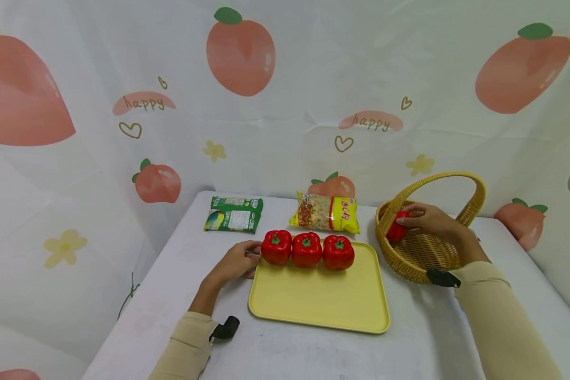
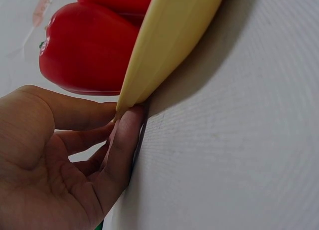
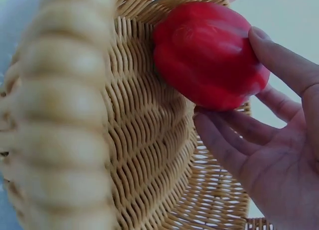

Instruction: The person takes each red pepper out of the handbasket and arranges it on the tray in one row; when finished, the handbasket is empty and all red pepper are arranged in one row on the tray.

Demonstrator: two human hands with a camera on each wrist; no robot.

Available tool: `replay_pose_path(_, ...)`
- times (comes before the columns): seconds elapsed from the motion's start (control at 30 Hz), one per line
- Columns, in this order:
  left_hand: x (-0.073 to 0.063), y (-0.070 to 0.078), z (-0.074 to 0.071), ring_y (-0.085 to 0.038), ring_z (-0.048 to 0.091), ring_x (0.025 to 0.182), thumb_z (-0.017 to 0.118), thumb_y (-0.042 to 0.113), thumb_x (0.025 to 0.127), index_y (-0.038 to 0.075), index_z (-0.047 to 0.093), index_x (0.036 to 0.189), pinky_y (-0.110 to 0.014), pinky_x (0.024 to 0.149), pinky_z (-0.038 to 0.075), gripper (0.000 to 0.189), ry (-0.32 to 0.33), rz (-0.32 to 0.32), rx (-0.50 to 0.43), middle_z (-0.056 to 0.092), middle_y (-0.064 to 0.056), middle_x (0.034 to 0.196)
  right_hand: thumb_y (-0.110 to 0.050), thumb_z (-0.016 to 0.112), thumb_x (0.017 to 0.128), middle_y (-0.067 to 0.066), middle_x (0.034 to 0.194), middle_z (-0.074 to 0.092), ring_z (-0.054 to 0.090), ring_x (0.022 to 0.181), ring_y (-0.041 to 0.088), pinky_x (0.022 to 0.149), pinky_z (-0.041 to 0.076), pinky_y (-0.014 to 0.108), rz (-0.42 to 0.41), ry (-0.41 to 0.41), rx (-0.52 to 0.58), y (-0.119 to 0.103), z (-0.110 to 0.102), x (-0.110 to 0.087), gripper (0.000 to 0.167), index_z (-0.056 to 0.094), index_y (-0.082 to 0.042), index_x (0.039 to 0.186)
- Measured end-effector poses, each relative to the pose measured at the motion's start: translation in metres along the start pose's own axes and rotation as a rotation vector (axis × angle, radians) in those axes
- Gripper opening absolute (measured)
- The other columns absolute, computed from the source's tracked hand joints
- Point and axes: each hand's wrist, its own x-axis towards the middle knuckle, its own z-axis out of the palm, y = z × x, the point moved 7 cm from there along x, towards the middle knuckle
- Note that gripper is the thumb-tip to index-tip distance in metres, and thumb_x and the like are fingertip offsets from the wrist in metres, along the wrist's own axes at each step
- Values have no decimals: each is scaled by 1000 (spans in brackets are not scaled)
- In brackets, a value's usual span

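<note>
In the head view, three red bell peppers [image 1: 306, 249] stand in a row along the far edge of a yellow tray [image 1: 319, 301]. My left hand [image 1: 237, 259] is at the tray's far left corner, beside the leftmost pepper [image 2: 89, 50]; in the left wrist view its thumb and fingers pinch the tray's rim [image 2: 159, 45]. Over on the right, my right hand [image 1: 432, 221] reaches into a wicker basket [image 1: 408, 272]. It holds another red bell pepper [image 3: 209, 55] between thumb and fingers, against the basket's inner wall [image 3: 144, 125].
A green packet [image 1: 234, 214] lies at the back left of the white table [image 1: 285, 348]. Behind the tray is a yellow bag of dried food [image 1: 325, 212]. The basket's tall handle [image 1: 456, 175] arches over its opening. A printed cloth [image 1: 285, 132] hangs behind the table.
</note>
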Motion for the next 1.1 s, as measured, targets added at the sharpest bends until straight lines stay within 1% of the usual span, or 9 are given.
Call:
replay_pose_path(0.17, 0, -1, 0, -27, 66, 114, 61, 7, 96, 4, 57, 149, -34, 78, 66, 54, -2, -2, 0, 65, -15, 137, -33, 68, 104, 36, 146, 52, 67, 117, 28, 99, 61, 46, 4, 59, -79, -3, -6, -7, 63, 45, 6, 148)
replay_pose_path(0.4, 1, -1, 0, -27, 67, 113, 61, 7, 96, 4, 57, 149, -34, 78, 66, 53, -2, 1, 3, 65, -15, 137, -37, 67, 104, 31, 148, 49, 63, 117, 23, 96, 60, 33, -12, 107, -82, -3, -12, -25, 64, 42, 2, 149)
replay_pose_path(0.5, 0, 0, 0, -27, 66, 113, 61, 7, 97, 4, 57, 150, -34, 77, 66, 53, -1, 0, 6, 65, -15, 137, -39, 65, 104, 32, 150, 48, 61, 124, 34, 98, 57, 36, -29, 126, -118, -6, -13, -34, 67, 39, 1, 152)
replay_pose_path(0.6, 0, 0, -1, -27, 66, 112, 61, 6, 97, 4, 57, 150, -34, 77, 66, 53, -2, 0, 4, 65, -15, 137, -40, 63, 105, 34, 154, 44, 49, 138, 50, 104, 53, 48, -47, 145, -152, -8, -14, -44, 74, 32, 0, 159)
replay_pose_path(0.7, 0, 0, -1, -27, 66, 112, 61, 6, 97, 4, 57, 150, -34, 77, 66, 53, -4, -1, 3, 65, -15, 137, -39, 63, 105, 33, 156, 43, 43, 142, 56, 102, 54, 43, -71, 169, -163, -11, -14, -56, 76, 30, -3, 162)
replay_pose_path(0.8, 0, -1, -1, -27, 66, 112, 61, 6, 97, 3, 57, 150, -34, 77, 66, 53, -4, -2, -2, 65, -15, 137, -38, 63, 105, 28, 156, 45, 46, 141, 54, 91, 54, 22, -101, 197, -163, -14, -12, -67, 72, 32, -6, 162)
replay_pose_path(0.87, 0, -1, -1, -27, 66, 113, 61, 6, 97, 3, 56, 150, -34, 77, 66, 53, -4, -2, -4, 65, -15, 137, -36, 63, 105, 26, 157, 45, 46, 140, 53, 85, 52, 15, -125, 213, -159, -17, -11, -74, 71, 33, -7, 162)
replay_pose_path(1.0, 0, 0, -1, -27, 66, 113, 61, 6, 97, 4, 56, 150, -34, 77, 66, 53, -4, -3, -1, 65, -15, 137, -32, 65, 104, 24, 157, 44, 46, 139, 51, 83, 55, 16, -162, 253, -161, -23, -8, -86, 72, 32, -8, 164)
replay_pose_path(1.1, 0, 0, 0, -27, 66, 112, 61, 6, 97, 4, 57, 150, -34, 77, 66, 53, -4, -3, 3, 65, -15, 137, -29, 69, 103, 23, 158, 43, 53, 135, 33, 82, 56, 16, -181, 279, -156, -28, -4, -94, 75, 32, -10, 165)
